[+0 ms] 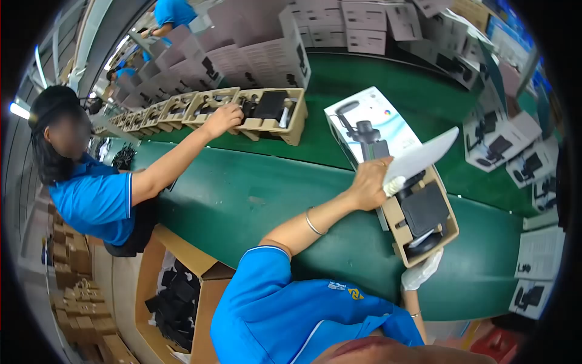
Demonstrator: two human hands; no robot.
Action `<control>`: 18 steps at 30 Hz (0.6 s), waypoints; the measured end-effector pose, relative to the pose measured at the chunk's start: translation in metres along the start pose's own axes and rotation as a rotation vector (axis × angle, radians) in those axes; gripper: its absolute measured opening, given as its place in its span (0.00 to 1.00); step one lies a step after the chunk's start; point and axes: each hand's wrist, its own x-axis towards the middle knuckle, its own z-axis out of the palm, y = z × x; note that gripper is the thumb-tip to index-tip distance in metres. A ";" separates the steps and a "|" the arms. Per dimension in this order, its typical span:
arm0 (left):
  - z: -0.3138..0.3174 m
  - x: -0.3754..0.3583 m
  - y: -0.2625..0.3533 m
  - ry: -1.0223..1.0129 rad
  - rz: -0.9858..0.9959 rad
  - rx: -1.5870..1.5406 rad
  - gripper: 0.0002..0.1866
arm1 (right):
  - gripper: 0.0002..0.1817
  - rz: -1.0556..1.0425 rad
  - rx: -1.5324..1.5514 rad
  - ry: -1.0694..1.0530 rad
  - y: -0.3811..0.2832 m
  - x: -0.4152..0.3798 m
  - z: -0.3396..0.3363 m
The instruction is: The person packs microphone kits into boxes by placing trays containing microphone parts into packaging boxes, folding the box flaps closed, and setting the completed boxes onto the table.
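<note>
A white printed carton (377, 118) lies tilted on the green bench, its open end facing me and one white flap (427, 156) standing up. My left hand (368, 185), with a white cover on a fingertip, is closed on the carton at the base of this flap. A tan molded tray (447, 209) sits at the carton's mouth, its far end hidden by my hand and the flap. In it are a flat black part (425, 209) and a round black part. My right hand (422, 272), in a white glove, holds the tray's near end; its fingertips are partly hidden.
A co-worker in blue (91, 197) reaches into a filled tray (297, 124) in a row on the left. Printed cartons (497, 145) stand at right, more at the back. A brown box (209, 303) of black parts stands below the green bench (267, 188).
</note>
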 end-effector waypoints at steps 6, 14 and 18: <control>0.010 0.000 0.005 0.126 0.165 -0.074 0.18 | 0.12 0.152 0.418 -0.139 -0.015 0.034 0.094; 0.003 0.010 -0.039 0.220 -0.001 0.195 0.16 | 0.19 -0.067 -0.066 -0.528 0.013 0.087 0.157; 0.006 0.011 -0.061 0.360 0.337 0.310 0.10 | 0.10 -0.008 -0.092 -0.558 -0.035 0.082 0.129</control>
